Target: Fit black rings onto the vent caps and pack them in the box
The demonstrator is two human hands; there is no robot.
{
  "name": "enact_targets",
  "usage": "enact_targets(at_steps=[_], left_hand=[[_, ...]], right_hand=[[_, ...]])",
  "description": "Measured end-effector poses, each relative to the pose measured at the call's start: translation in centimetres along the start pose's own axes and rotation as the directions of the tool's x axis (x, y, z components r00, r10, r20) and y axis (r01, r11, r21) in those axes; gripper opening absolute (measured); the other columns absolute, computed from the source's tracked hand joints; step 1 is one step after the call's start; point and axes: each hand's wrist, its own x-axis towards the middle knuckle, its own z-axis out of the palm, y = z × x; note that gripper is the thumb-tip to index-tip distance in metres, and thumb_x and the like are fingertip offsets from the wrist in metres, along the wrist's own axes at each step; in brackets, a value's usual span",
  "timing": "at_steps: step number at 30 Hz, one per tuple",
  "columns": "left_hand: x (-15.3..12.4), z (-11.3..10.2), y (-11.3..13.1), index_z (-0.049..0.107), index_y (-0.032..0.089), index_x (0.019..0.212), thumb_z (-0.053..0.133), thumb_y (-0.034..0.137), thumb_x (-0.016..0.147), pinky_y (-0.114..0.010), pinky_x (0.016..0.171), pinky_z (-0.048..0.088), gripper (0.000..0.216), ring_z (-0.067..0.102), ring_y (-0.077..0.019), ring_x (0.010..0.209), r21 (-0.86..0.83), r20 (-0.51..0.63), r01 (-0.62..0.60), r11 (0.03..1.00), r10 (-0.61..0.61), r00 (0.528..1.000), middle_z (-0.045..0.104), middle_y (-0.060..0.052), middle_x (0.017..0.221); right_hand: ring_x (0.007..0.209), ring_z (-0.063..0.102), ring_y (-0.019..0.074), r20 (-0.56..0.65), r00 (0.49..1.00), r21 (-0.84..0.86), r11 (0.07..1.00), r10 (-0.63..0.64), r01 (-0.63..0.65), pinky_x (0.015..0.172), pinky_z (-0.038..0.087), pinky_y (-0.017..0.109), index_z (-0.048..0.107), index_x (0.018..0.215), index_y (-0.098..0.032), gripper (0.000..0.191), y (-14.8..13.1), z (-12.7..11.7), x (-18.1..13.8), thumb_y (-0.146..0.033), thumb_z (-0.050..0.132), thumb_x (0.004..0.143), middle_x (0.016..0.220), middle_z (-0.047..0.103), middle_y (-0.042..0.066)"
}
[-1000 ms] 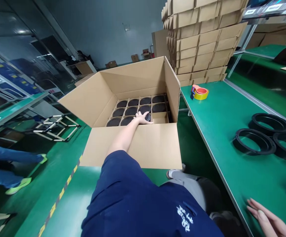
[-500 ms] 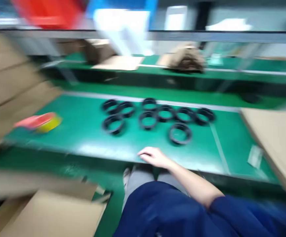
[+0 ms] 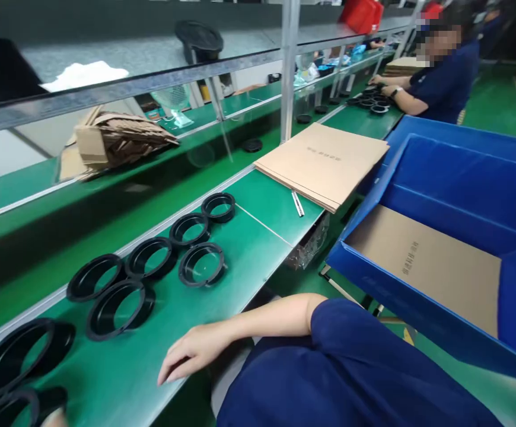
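My right hand [image 3: 193,354] rests on the front edge of the green bench [image 3: 244,255], fingers loosely bent and thumb apart, with nothing in it. At the bottom left corner only a small bit of my left hand [image 3: 55,418] shows, beside a black ring [image 3: 33,403] cut off by the frame; its grip is hidden. Several more black plastic rings lie along the bench. Nearest to my right hand are one ring [image 3: 145,311] and another ring [image 3: 219,279] farther up the bench.
Flat cardboard sheets [image 3: 324,160] lie on the bench at right, beside a cutter knife [image 3: 298,203]. A large blue bin [image 3: 360,279] holding cardboard stands to the right. Another person [image 3: 445,77] works farther along the bench. A metal post [image 3: 288,71] rises behind the sheets.
The view has swung to the right, bringing in the blue bin and the other person. A bit of my left hand now shows at the lower left. My right hand stays at the bench edge.
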Motion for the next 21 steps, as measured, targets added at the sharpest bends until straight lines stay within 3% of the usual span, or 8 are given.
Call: enact_targets(at_steps=[2,4,7,9,12,15,17,21], left_hand=[[1.4,-0.1,-0.8,0.058,0.041,0.146,0.072,0.045,0.094,-0.065,0.101,0.056,0.054,0.067,-0.0363,0.117,0.073,-0.102,-0.152,0.986,0.159,0.982,0.064,-0.005,0.138],[3.0,0.6,-1.6,0.052,0.055,0.149,0.072,0.037,0.089,-0.072,0.099,0.056,0.065,0.070,-0.0412,0.107,0.226,-0.160,-0.368,0.902,0.408,0.899,0.068,-0.002,0.134],[4.3,2.1,-2.2,0.043,0.044,0.158,0.073,0.018,0.086,-0.068,0.100,0.058,0.082,0.072,-0.0393,0.104,0.386,-0.117,-0.564,0.730,0.646,0.755,0.069,-0.009,0.134],[4.2,3.0,-2.3,0.041,0.038,0.161,0.074,0.009,0.086,-0.061,0.104,0.057,0.087,0.069,-0.0368,0.115,0.385,-0.178,-0.514,0.767,0.608,0.774,0.064,-0.012,0.139],[3.5,4.1,-2.5,0.039,0.037,0.162,0.073,0.008,0.089,-0.054,0.102,0.059,0.085,0.066,-0.0352,0.121,0.362,-0.340,-0.343,0.867,0.465,0.817,0.063,-0.012,0.140],[2.7,5.4,-3.0,0.039,0.037,0.161,0.065,0.010,0.096,-0.043,0.089,0.064,0.075,0.073,-0.0290,0.105,0.314,-0.295,-0.327,0.891,0.419,0.859,0.071,-0.009,0.123],[2.1,6.4,-3.6,0.045,0.033,0.158,0.060,0.009,0.099,-0.034,0.080,0.064,0.065,0.075,-0.0238,0.093,0.290,-0.210,-0.384,0.877,0.449,0.868,0.075,-0.007,0.111],[0.6,8.9,-4.7,0.058,0.023,0.146,0.056,0.015,0.102,-0.029,0.084,0.063,0.044,0.075,-0.0227,0.095,0.304,-0.069,-0.364,0.880,0.402,0.913,0.075,-0.010,0.112]], right_hand=[[0.107,0.066,0.0121,-0.027,1.000,0.047,0.999,-0.014,0.016,0.087,0.044,0.011,0.069,0.110,-0.011,0.008,0.5,-0.1,-0.1,-0.014,0.067,0.103,0.122,0.070,0.007],[0.102,0.067,0.0139,-0.053,0.998,0.050,0.999,0.020,-0.017,0.085,0.046,0.012,0.069,0.108,-0.008,0.013,0.6,-0.4,-0.6,-0.015,0.073,0.099,0.115,0.072,0.008],[0.087,0.068,0.0147,-0.182,0.978,0.005,0.995,0.101,-0.102,0.079,0.048,0.015,0.072,0.100,-0.008,0.007,-1.3,-2.2,-2.8,-0.011,0.076,0.095,0.093,0.073,0.003],[0.089,0.069,0.0150,-0.373,0.928,0.014,1.000,0.026,-0.023,0.084,0.050,0.017,0.074,0.097,-0.010,0.002,-3.8,-5.2,-5.1,-0.010,0.074,0.095,0.092,0.074,0.001],[0.093,0.070,0.0159,-0.675,0.732,0.112,0.967,-0.096,0.231,0.088,0.054,0.023,0.077,0.102,-0.013,0.011,-7.1,-12.9,-7.7,-0.023,0.072,0.099,0.104,0.075,0.004],[0.081,0.069,0.0140,-0.875,0.461,0.291,0.922,0.149,0.255,0.075,0.055,0.021,0.076,0.093,-0.013,0.008,-7.6,-22.3,-8.2,-0.018,0.072,0.097,0.093,0.075,0.004],[0.077,0.067,0.0122,-0.890,0.286,0.424,0.876,0.355,0.230,0.069,0.053,0.019,0.075,0.091,-0.013,0.008,-6.0,-27.9,-8.0,-0.013,0.069,0.098,0.089,0.073,0.004],[0.067,0.062,0.0113,-0.828,0.063,0.557,0.807,0.556,0.197,0.063,0.054,0.022,0.067,0.093,-0.011,0.013,0.0,-36.3,-8.7,-0.016,0.063,0.105,0.082,0.066,0.001]])
